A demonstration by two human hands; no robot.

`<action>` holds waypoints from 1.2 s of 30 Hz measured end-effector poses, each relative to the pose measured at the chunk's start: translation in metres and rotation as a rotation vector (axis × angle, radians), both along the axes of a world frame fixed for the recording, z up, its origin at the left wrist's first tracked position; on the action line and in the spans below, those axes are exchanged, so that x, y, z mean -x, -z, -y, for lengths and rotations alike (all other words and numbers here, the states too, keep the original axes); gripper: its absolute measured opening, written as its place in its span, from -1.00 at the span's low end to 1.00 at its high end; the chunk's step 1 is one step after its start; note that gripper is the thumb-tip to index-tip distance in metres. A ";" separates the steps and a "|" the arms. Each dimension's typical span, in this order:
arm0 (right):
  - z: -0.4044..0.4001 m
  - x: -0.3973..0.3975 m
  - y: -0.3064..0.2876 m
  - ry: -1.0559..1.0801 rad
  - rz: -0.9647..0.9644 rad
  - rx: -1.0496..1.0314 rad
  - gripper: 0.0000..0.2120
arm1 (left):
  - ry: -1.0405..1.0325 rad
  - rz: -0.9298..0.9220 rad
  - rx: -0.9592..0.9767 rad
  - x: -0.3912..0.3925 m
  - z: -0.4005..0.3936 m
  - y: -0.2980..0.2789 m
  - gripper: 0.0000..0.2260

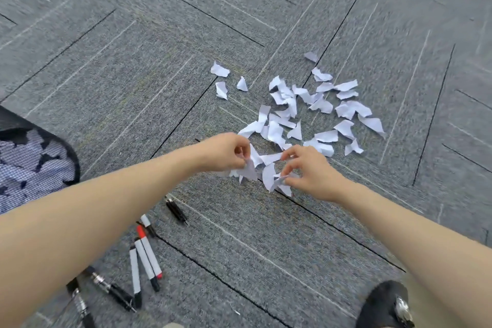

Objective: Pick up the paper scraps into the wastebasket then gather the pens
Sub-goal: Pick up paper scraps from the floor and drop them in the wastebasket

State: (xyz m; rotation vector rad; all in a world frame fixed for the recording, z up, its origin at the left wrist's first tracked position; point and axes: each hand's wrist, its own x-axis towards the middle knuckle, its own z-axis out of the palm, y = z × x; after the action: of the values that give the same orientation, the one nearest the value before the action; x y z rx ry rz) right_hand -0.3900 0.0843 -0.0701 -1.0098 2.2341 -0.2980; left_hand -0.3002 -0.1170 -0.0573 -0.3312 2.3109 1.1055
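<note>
Several torn white paper scraps lie scattered on the grey carpet, centre right. My left hand pinches a few scraps at the pile's near edge. My right hand grips more scraps just beside it. A black mesh wastebasket sits at the left edge with scraps inside. Several pens and markers lie on the carpet near my left forearm, among them a red-capped marker and a pair of black pens.
Grey carpet tiles with dark seams cover the whole floor. A black shoe shows at the bottom right. Two more black pens lie at the bottom left, partly under my left arm.
</note>
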 end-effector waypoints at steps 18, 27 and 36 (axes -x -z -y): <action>-0.002 -0.023 0.017 0.249 0.151 0.175 -0.92 | 0.114 -0.119 0.259 -0.012 -0.022 0.052 -0.85; 0.018 -0.025 0.034 0.074 0.101 0.122 -0.92 | 0.145 -0.225 0.443 -0.027 -0.030 0.045 -0.94; 0.003 -0.038 0.032 0.066 -0.019 0.102 -0.91 | 0.131 -0.165 0.482 -0.029 -0.034 0.045 -0.82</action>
State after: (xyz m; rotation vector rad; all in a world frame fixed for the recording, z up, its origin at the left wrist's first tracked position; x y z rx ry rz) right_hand -0.3516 0.0816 -0.1026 -0.9961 2.2919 -0.4367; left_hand -0.2717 -0.0826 -0.1025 -0.2687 2.6899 0.5178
